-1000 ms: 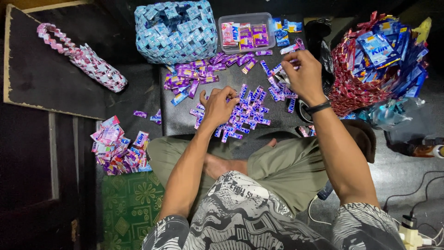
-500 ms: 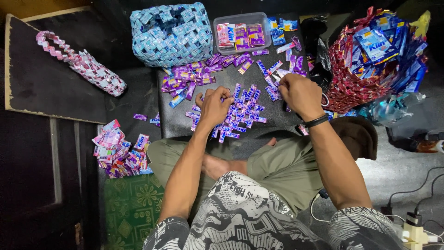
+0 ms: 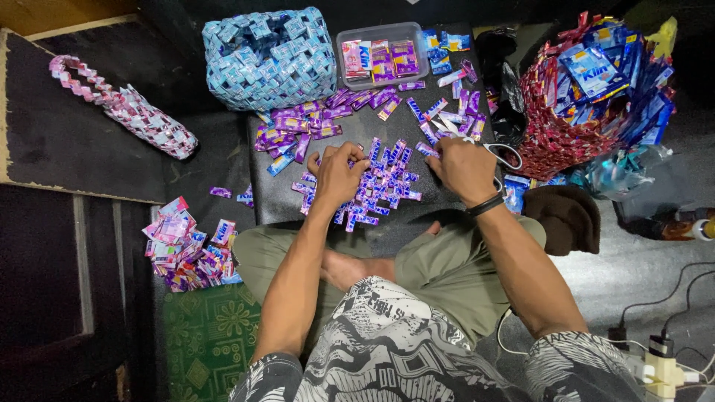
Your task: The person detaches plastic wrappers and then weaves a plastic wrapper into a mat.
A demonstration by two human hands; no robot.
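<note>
Where the person sits cross-legged on the floor, a dark board (image 3: 298, 201) lies just beyond the knees and carries a heap of small folded purple and blue wrappers (image 3: 380, 182). The left hand (image 3: 339, 173) rests on the left part of this heap, palm down, fingers curled loosely onto the pieces; whether it actually pinches one cannot be told. The right hand (image 3: 465, 167), with a dark band at the wrist, lies at the heap's right edge, fingers bent inward around a folded wrapper piece (image 3: 427, 149) that shows at the fingertips. The heap thus sits between the two hands and partly under the left one.

A pair of scissors (image 3: 503, 155) with pale handles lies just beside the right hand, on its far side. A second scatter of purple wrappers (image 3: 298, 130) lies beyond the left hand, near a woven blue basket (image 3: 268, 56). A clear plastic box (image 3: 383, 56) of wrappers stands next to the basket. To the far right stands a red woven basket (image 3: 551, 126) filled with blue packets. At the left, well apart from both hands, lie a pink woven strap (image 3: 123, 108) and a loose pile of pink wrappers (image 3: 186, 246).
</note>
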